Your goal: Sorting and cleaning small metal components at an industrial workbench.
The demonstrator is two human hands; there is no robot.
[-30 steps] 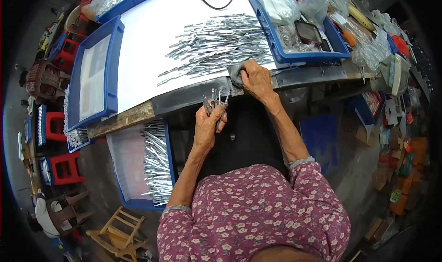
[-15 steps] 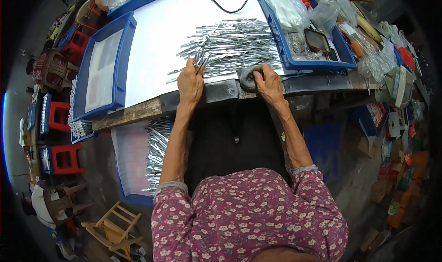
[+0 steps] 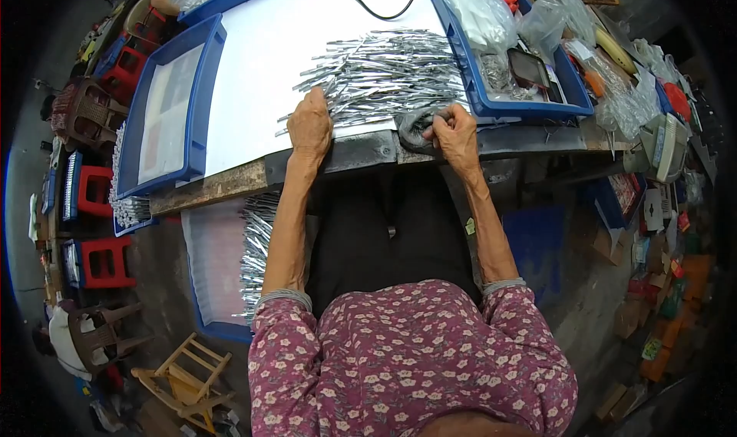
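Observation:
A wide heap of thin silvery metal strips (image 3: 391, 72) lies on the white sheet (image 3: 257, 68) that covers the table. At the heap's near left edge is my left hand (image 3: 309, 126), fingers curled closed with their tips turned away, so what they hold is hidden. My right hand (image 3: 458, 136) is at the table's near edge, thumb and fingers pinched together. Just left of its fingertips sits a dark grey, ring-shaped, cloth-like bundle (image 3: 412, 130). Whether a strip is in the right-hand pinch is too small to tell.
A shallow blue tray (image 3: 201, 107) stands on the left of the table. On the right, another blue tray (image 3: 480, 107) holds plastic bags and a small device. A black cord loop (image 3: 376, 11) lies at the back. Below the table, more strips fill a bin (image 3: 259, 260).
Metal strips that fanned up from my left hand are out of sight now, and that hand has turned over. My right hand has shifted slightly right, off the grey bundle.

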